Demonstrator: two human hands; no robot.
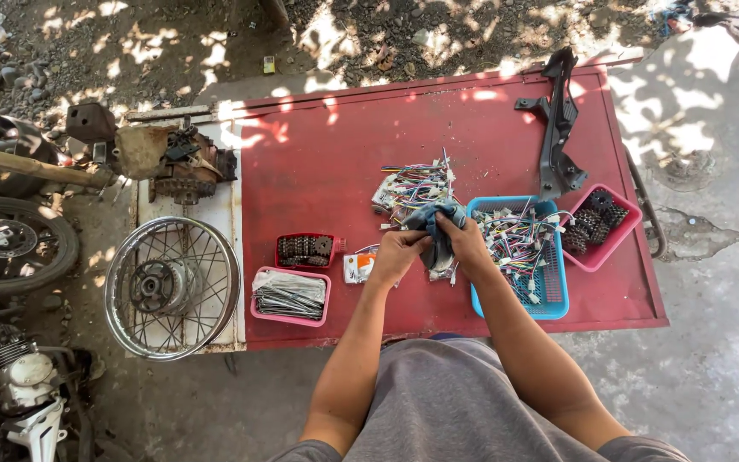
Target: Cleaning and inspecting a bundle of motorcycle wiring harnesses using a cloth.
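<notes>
My left hand (399, 252) and my right hand (464, 239) meet over the middle of a red table (318, 162). Both grip a dark blue cloth (438, 216) bunched between them, with a wire piece hanging under it. Just behind the hands lies a loose pile of coloured wire harnesses (412, 184). A blue basket (551, 295) full of similar wires with white connectors stands right beside my right hand.
A pink tray of black sprockets (599, 224) and a black metal bracket (558, 120) sit right. A red tray of chains (305, 250), a pink tray of spokes (290, 296) and a small packet (358, 267) sit left. A spoked wheel (171, 287) and engine parts (181, 162) lie beyond.
</notes>
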